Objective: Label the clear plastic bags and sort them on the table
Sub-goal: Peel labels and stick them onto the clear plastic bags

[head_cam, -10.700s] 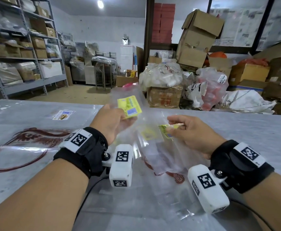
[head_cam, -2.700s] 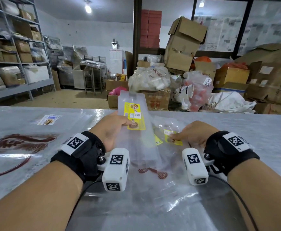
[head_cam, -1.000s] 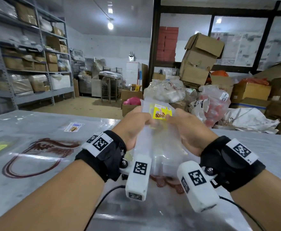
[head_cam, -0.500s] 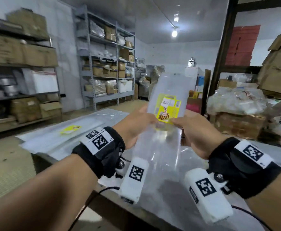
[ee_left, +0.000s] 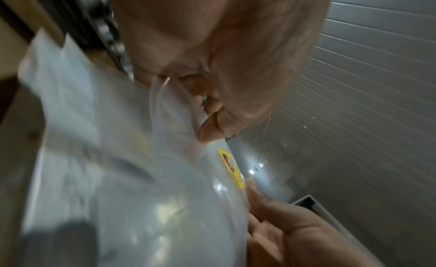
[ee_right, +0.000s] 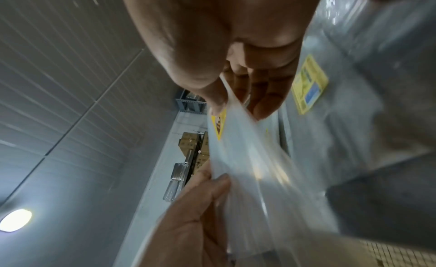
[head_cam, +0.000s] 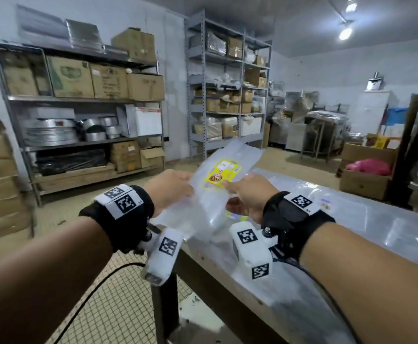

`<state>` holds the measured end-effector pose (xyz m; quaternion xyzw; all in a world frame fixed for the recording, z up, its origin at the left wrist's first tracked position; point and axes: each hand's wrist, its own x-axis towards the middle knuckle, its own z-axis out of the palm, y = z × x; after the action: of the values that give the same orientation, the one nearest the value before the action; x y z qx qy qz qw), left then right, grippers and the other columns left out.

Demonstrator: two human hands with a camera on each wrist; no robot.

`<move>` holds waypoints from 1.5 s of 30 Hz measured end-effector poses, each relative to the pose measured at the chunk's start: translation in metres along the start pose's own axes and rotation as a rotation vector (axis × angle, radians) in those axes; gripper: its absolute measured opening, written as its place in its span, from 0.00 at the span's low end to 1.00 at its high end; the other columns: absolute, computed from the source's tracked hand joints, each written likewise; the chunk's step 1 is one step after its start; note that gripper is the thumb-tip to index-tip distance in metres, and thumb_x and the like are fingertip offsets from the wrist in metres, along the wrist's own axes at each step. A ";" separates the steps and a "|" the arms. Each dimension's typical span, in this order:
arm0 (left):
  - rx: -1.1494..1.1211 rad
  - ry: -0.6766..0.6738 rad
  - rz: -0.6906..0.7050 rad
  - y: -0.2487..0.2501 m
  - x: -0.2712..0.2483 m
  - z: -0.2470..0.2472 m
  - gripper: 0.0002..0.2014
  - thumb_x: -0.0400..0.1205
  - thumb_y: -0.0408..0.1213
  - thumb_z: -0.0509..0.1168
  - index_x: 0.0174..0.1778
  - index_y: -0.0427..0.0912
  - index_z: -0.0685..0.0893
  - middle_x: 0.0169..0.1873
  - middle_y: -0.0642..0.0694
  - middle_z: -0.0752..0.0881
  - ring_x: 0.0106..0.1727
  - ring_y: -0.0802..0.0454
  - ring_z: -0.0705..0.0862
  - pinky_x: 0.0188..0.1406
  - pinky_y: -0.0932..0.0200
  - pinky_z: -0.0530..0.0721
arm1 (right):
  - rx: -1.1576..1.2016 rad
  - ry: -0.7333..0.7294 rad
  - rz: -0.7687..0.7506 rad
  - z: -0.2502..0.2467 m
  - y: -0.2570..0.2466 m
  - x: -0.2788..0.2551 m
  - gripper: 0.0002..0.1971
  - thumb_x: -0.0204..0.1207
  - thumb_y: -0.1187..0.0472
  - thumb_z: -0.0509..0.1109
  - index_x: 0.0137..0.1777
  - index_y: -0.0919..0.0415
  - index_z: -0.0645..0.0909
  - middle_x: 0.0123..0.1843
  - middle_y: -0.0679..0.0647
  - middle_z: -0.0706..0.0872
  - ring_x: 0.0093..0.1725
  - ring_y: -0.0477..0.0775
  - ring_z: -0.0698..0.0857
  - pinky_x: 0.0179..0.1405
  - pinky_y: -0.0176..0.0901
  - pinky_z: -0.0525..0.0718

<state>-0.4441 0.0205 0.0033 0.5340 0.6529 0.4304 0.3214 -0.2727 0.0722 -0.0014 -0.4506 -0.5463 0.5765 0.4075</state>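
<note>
At centre frame: clear plastic bag (head_cam: 211, 194) is up off the table (head_cam: 366, 227), slanting toward upper right.
My left hand (head_cam: 169, 188): pinching its left edge.
My right hand (head_cam: 249, 194): pinching the right edge, thumb on the yellow label (head_cam: 224, 173).

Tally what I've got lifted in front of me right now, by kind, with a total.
Hands: 2, left hand and right hand, both gripping the bag
Clear plastic bag: 1
Yellow label on it: 1
Total: 4
</note>
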 end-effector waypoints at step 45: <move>0.215 -0.618 0.367 0.176 -0.084 0.383 0.20 0.74 0.45 0.82 0.60 0.45 0.87 0.53 0.49 0.86 0.53 0.51 0.85 0.53 0.58 0.83 | -0.625 0.675 0.093 -0.414 0.011 -0.257 0.14 0.70 0.55 0.84 0.53 0.59 0.89 0.43 0.47 0.87 0.39 0.45 0.82 0.34 0.35 0.76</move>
<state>-0.0145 0.0332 -0.0031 0.7776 0.4599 0.2284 0.3629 0.1941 -0.0668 0.0082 -0.7384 -0.5100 0.2227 0.3809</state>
